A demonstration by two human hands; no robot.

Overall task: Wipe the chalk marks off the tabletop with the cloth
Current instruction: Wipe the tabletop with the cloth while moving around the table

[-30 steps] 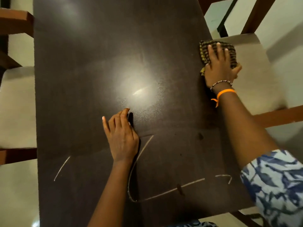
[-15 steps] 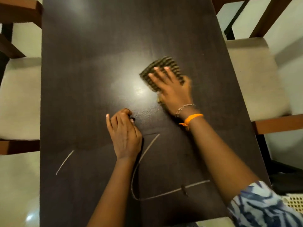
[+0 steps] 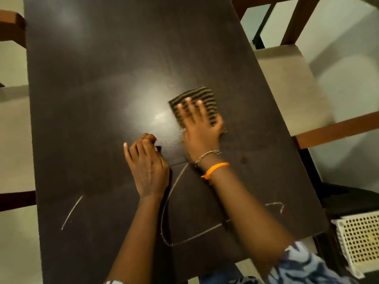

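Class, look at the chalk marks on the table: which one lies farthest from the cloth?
The short straight stroke near the table's left edge, alone beyond the left hand. The long curved line and small hooked mark lie nearer the cloth.

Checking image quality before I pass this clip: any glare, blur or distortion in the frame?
Head view: a bright glare patch sits on the tabletop just left of the cloth; the right hand and its forearm are motion-blurred, the left hand is sharper; the chalk marks stay readable; wide-angle distortion bows the table edges.
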